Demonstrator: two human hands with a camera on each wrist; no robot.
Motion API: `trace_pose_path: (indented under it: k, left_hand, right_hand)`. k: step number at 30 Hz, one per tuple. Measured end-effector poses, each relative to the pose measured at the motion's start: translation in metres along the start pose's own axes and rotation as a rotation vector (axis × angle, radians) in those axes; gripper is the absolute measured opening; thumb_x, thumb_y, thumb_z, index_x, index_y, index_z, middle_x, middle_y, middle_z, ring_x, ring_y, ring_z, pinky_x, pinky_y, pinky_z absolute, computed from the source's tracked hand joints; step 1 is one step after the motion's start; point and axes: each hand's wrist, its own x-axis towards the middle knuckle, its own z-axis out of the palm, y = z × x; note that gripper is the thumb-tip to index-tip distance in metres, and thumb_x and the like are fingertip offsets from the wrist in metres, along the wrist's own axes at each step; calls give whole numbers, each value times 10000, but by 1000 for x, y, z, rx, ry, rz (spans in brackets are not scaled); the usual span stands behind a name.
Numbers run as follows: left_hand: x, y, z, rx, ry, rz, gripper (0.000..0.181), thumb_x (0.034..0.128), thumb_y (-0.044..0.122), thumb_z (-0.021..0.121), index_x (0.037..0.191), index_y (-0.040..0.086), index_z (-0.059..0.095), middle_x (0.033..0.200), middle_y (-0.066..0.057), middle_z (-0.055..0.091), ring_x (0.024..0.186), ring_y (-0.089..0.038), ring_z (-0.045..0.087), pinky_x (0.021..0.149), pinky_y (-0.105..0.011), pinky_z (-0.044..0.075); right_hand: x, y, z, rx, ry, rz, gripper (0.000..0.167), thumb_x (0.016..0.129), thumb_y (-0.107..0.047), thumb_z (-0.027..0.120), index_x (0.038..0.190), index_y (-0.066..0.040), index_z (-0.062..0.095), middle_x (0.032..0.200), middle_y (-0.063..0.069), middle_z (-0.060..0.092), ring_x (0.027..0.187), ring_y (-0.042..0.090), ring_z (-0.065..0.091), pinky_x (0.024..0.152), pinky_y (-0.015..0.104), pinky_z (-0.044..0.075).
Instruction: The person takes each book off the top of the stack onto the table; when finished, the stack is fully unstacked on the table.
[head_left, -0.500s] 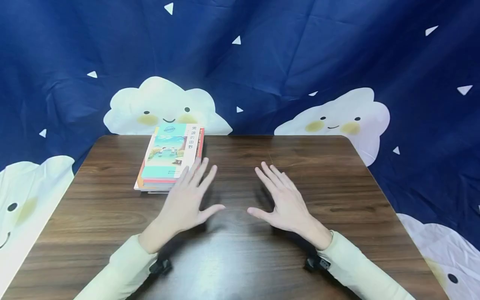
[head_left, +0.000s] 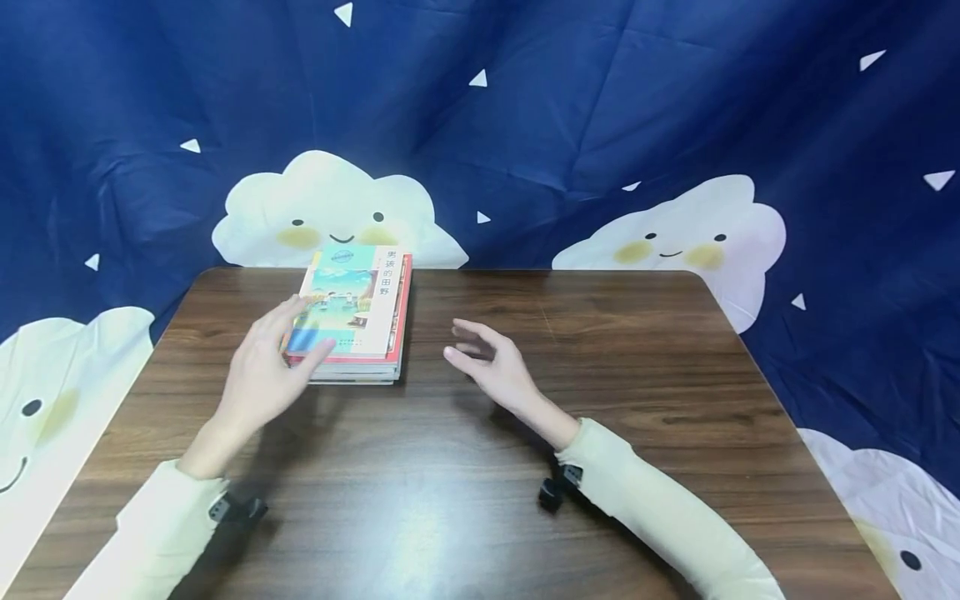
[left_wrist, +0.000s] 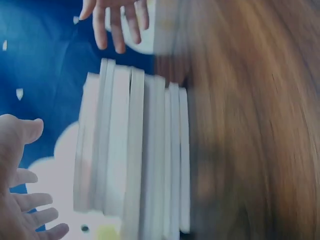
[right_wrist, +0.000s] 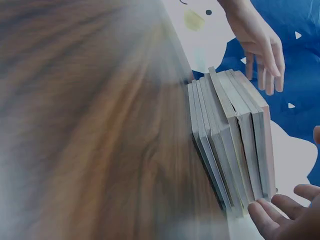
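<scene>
A stack of several books (head_left: 367, 372) lies at the back left of the table, page edges facing me. On top is a light blue and white picture-cover book (head_left: 341, 304). My left hand (head_left: 264, 362) hovers over the stack's left edge, fingers spread and gently bent; the left wrist view shows a gap between this hand (left_wrist: 25, 195) and the books (left_wrist: 132, 150). To the right of the stack, my right hand (head_left: 498, 367) is held above the table with loosely bent fingers, touching nothing. Both hands also appear around the books (right_wrist: 230, 140) in the right wrist view.
The brown wooden table (head_left: 480, 467) has a back edge just behind the stack. Behind it hangs a dark blue curtain (head_left: 517, 125) with white clouds and triangles. A small black camera (head_left: 236, 508) sits at the left wrist, another (head_left: 558, 487) at the right.
My left hand has moved left, from the stack's right front corner to its left edge. My right hand has moved left toward the books and turned, its fingers bending more.
</scene>
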Motion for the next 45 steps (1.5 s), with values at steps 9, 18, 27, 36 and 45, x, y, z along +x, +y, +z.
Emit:
trace_pose_path:
  k: [9, 18, 27, 36, 45]
  left_hand:
    - [3, -46, -9, -109, -61, -229, 666, 1002, 390, 726, 1517, 10, 540, 1454, -297, 611, 1170, -483, 684, 839, -246, 605]
    - [5, -57, -5, -135, -150, -323, 664, 1030, 469, 658, 1499, 9, 558, 1341, -236, 679, 1152, -363, 647, 837, -264, 446]
    - [1, -57, -7, -153, -204, -331, 581, 1046, 481, 634, 1408, 27, 660, 1268, -225, 719, 924, -3, 575, 742, -126, 459]
    - [-2, -69, -19, -374, -324, -436, 629, 1062, 391, 643, 1481, -66, 541, 1042, 87, 709, 843, 70, 643, 717, -173, 603]
    - [-7, -86, -34, -1077, -381, -575, 227, 1066, 64, 611, 1290, 101, 611, 1079, 68, 791, 968, -99, 787, 862, -279, 669]
  right_hand:
    - [46, -2, 34, 257, -46, 201, 532, 1011, -235, 729, 1497, -80, 576, 1433, 198, 664, 1273, 423, 680, 1075, 478, 600]
    - [66, -3, 61, 311, -37, 232, 544, 975, -174, 774, 1475, -62, 592, 1309, 213, 688, 915, 224, 782, 970, 455, 650]
    - [66, -5, 65, 318, -27, 229, 530, 964, -138, 783, 1457, -64, 600, 1274, 200, 682, 823, 78, 726, 989, 507, 635]
    - [68, -2, 69, 346, -34, 229, 509, 961, -131, 788, 1434, -71, 612, 1201, 159, 709, 829, 98, 736, 924, 453, 668]
    - [69, -1, 65, 355, -33, 254, 523, 959, -135, 791, 1443, -81, 600, 1213, 152, 696, 859, 129, 739, 955, 490, 654]
